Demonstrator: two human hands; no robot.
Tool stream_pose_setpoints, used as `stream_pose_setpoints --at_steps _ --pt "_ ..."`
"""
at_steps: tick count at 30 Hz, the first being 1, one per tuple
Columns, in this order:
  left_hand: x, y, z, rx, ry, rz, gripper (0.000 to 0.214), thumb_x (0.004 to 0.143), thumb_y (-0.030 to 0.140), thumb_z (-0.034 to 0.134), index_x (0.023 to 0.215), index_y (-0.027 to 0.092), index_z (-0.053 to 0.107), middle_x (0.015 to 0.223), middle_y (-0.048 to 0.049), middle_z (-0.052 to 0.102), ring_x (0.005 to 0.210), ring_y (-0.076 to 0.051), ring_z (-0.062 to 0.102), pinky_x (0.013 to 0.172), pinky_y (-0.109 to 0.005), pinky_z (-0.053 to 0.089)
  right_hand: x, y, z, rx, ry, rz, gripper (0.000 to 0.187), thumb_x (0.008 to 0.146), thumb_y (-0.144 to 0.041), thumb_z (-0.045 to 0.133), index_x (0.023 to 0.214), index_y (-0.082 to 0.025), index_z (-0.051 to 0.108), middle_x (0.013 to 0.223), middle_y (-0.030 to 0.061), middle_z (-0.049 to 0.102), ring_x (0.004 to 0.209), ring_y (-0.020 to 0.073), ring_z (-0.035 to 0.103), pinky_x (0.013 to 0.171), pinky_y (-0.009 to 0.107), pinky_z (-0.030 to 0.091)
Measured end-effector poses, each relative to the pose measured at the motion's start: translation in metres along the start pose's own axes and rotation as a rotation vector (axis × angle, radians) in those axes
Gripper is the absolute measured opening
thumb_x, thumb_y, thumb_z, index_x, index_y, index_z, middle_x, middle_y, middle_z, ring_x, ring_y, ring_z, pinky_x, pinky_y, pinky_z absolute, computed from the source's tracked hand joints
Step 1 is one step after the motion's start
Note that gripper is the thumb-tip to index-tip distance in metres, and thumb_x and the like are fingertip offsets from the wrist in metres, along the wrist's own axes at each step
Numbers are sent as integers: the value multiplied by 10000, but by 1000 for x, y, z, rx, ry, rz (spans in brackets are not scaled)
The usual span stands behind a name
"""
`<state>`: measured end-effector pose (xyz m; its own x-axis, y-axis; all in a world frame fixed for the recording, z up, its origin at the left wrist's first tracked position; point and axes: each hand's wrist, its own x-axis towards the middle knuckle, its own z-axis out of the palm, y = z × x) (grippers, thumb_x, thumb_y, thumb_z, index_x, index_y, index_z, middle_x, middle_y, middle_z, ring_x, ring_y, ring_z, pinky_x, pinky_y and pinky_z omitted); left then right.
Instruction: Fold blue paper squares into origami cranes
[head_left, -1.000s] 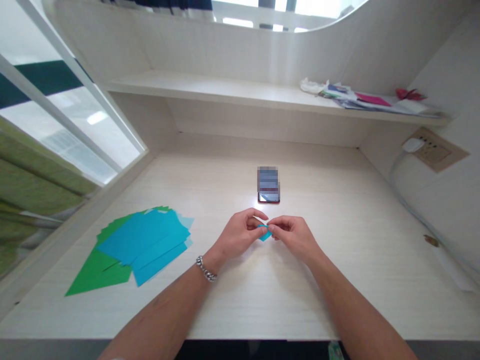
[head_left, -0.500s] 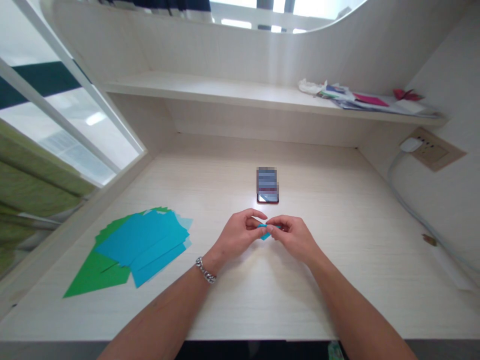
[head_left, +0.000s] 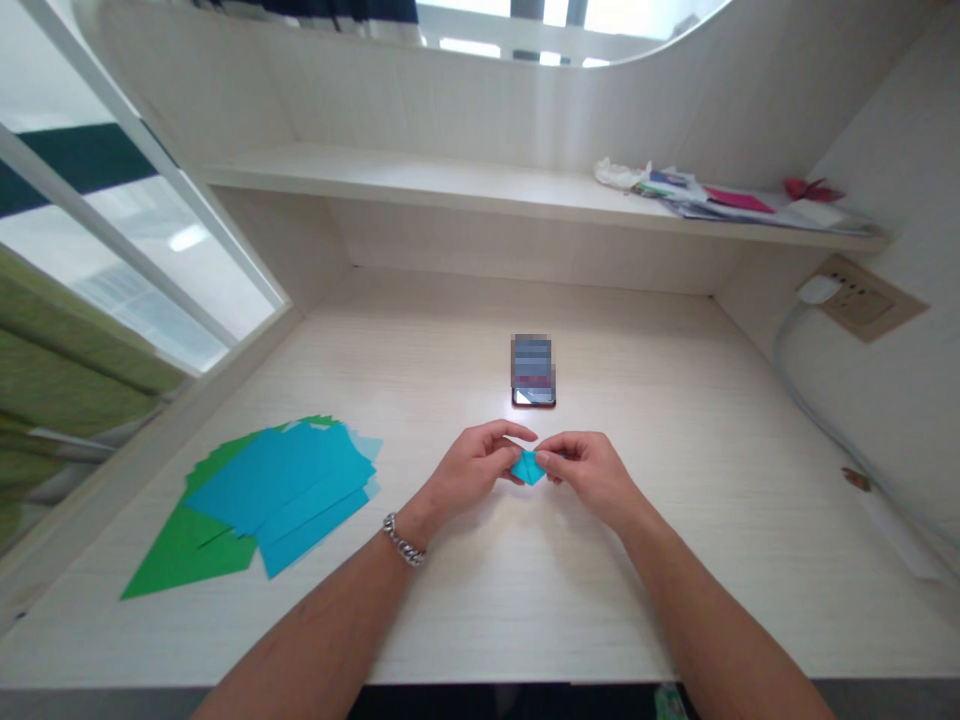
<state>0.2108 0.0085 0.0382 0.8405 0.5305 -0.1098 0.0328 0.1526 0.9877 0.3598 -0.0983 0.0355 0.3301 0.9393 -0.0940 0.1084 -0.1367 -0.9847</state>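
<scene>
A small folded piece of blue paper (head_left: 529,468) is held between my two hands, above the middle of the desk. My left hand (head_left: 480,462) pinches its left edge between thumb and fingers, the index finger arching over the top. On the other side, my right hand (head_left: 583,465) grips the right corner with thumb and fingertips. Crease lines run down the face of the paper toward its lower point. Just beyond the hands lies a phone (head_left: 533,372) with its screen up and blurred.
Left of my hands, blue paper sheets (head_left: 300,480) lie fanned over green sheets (head_left: 180,555). A shelf (head_left: 420,185) crosses the back, with papers (head_left: 735,205) and a red folded paper piece (head_left: 814,190) at its right. A white cable (head_left: 787,370) hangs from the wall socket (head_left: 862,297).
The folded blue paper now shows more of its creased face, between slightly parted thumbs. Both hands stay in nearly the same place.
</scene>
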Motion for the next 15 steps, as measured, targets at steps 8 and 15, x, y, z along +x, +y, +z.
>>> stream_pose_setpoints --at_steps 8,15 --pt "-1 -4 4 66 58 71 312 733 254 714 990 118 600 743 -70 701 683 -161 658 638 -270 525 1 0 -1 56 21 -1 209 707 -315 698 820 -141 725 643 29 659 556 129 545 539 261 441" --pt "-2 1 3 102 110 94 275 742 238 695 981 127 617 751 -54 694 682 -147 643 631 -254 510 1 -1 -4 118 116 -33 240 641 -304 758 810 -144 699 679 41 673 593 146 589 572 280 481"
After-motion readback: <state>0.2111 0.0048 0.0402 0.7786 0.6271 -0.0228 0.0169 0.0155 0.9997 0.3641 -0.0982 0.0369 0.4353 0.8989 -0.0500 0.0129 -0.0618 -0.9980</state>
